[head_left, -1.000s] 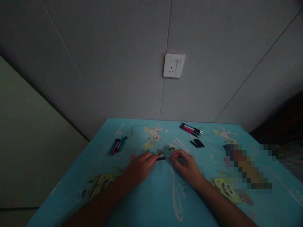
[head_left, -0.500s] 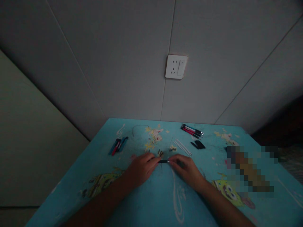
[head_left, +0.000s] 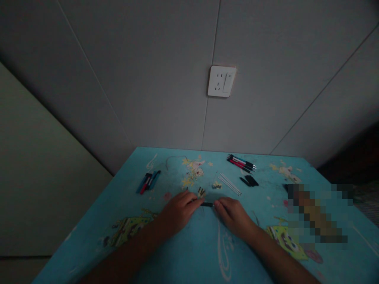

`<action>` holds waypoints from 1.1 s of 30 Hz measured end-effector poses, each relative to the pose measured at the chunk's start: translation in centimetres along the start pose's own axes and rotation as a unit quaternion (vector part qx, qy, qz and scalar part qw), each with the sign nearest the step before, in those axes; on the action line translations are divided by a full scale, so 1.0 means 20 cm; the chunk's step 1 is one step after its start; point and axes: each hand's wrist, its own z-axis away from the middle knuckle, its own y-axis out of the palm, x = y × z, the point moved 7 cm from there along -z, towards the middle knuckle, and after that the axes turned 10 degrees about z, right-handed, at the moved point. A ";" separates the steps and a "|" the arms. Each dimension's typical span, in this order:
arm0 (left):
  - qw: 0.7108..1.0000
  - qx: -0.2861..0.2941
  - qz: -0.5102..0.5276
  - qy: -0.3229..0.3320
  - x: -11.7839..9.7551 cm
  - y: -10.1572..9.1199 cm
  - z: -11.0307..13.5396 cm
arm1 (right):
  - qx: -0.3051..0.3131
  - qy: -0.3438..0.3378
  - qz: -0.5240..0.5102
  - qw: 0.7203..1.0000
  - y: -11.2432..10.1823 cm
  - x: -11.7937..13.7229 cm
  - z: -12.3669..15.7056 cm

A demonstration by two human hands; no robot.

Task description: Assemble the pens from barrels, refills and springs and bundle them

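Between both hands, near the middle of the table, lies a short black pen barrel (head_left: 207, 204), roughly level. My left hand (head_left: 181, 207) is closed on its left end, thumb along it. The fingers of my right hand (head_left: 232, 213) are pinched round the other end, where a light tip barely shows. Just beyond the left fingertips is a small group of dark pieces (head_left: 201, 192), too small to name. Several thin white pen refills (head_left: 230, 184) lie beyond the right hand, with a small pile of tiny pieces (head_left: 217, 185) to their left.
Coloured pen barrels (head_left: 148, 182) lie at the left. Pens with silver tips (head_left: 241, 163) lie at the back right, above several black pieces (head_left: 249, 180). A pixelated patch (head_left: 318, 215) covers something at the right. Behind the blue patterned table (head_left: 189, 256) a wall carries a socket (head_left: 222, 81).
My right fingers have curled more tightly round the pen's tip end and sit slightly further right. The left hand and the pen have shifted slightly right in view.
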 end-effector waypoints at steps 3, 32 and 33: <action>1.000 -0.009 0.002 0.005 0.00 -0.01 0.00 | 0.008 -0.030 0.002 1.000 0.00 0.03 0.00; 0.993 -0.069 -0.026 0.095 -0.05 -0.04 0.01 | 0.030 -0.023 -0.036 0.999 0.06 0.01 0.02; 0.994 -0.069 -0.025 0.081 -0.03 -0.04 0.01 | 0.023 -0.022 -0.034 0.999 0.05 0.01 0.02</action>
